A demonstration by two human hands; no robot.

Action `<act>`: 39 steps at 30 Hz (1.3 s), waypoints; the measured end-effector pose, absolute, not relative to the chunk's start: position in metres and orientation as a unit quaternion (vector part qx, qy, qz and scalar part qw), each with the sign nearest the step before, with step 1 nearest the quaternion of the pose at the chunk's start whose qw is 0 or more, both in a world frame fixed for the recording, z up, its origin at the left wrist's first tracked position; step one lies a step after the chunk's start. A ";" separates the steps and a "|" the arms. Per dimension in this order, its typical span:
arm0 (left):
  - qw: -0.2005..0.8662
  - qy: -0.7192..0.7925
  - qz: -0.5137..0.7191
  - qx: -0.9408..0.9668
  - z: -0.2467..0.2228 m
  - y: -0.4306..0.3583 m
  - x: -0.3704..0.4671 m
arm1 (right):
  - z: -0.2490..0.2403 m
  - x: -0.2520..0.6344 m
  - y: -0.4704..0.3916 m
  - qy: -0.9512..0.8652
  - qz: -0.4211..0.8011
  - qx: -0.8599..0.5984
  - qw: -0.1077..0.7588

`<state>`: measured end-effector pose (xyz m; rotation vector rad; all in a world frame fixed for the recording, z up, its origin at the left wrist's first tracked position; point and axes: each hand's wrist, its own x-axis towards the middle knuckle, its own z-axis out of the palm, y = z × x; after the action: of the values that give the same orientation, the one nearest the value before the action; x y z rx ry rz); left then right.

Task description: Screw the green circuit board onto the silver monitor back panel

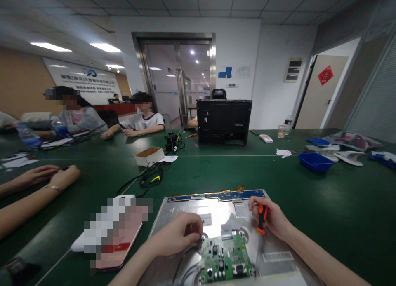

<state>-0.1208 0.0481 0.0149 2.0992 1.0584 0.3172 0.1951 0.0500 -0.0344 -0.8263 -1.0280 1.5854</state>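
A green board (pixel 227 257) is seated on the back of a silvery panel (pixel 173 214), which is laid flat on the near part of a green table (pixel 222 170). Its upper left corner is approached by the left hand (pixel 177 234), whose fingers are curled, thumb brought near forefinger; whether anything is pinched between them cannot be told. By the closed fingers of the right hand (pixel 275 220) an orange-and-black screwdriver (pixel 262 218) is gripped above the panel, to the right of the board. The panel's far edge is lined by a blue strip (pixel 210 196).

To the left, a pink phone (pixel 133 232) is laid beside the panel, partly pixelated, and farther left another person's hands (pixel 63 175) are seen. Beyond, dark cables (pixel 151 176) are heaped near a box (pixel 149 156). A black monitor (pixel 224 122) is stood across the table, and a blue tray (pixel 315 162) is placed at the right, among loose scraps. Two people are seated at the far left. The room is closed off by white walls (pixel 238 38), a glass door (pixel 161 71) and a beige door (pixel 337 96) marked with a red diamond (pixel 326 75); ceiling lights (pixel 105 47) are lit.
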 end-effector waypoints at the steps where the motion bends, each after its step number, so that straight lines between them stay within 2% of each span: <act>1: 0.397 0.411 0.123 0.812 0.015 0.048 -0.120 | -0.034 0.195 0.050 -0.427 0.660 -0.344 0.514; 7: 0.464 0.410 0.127 0.775 0.014 0.045 -0.114 | -0.034 0.195 0.050 -0.424 0.662 -0.341 0.515; 28: 0.399 0.389 0.124 0.821 0.009 0.050 -0.115 | -0.031 0.193 0.050 -0.416 0.659 -0.352 0.519; 39: 0.398 0.395 0.115 0.820 0.012 0.048 -0.115 | -0.026 0.193 0.049 -0.389 0.664 -0.348 0.536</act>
<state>-0.1146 0.0485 0.0122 2.0757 1.0011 0.2921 0.1931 0.0490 -0.0261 -0.8286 -0.9270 1.5806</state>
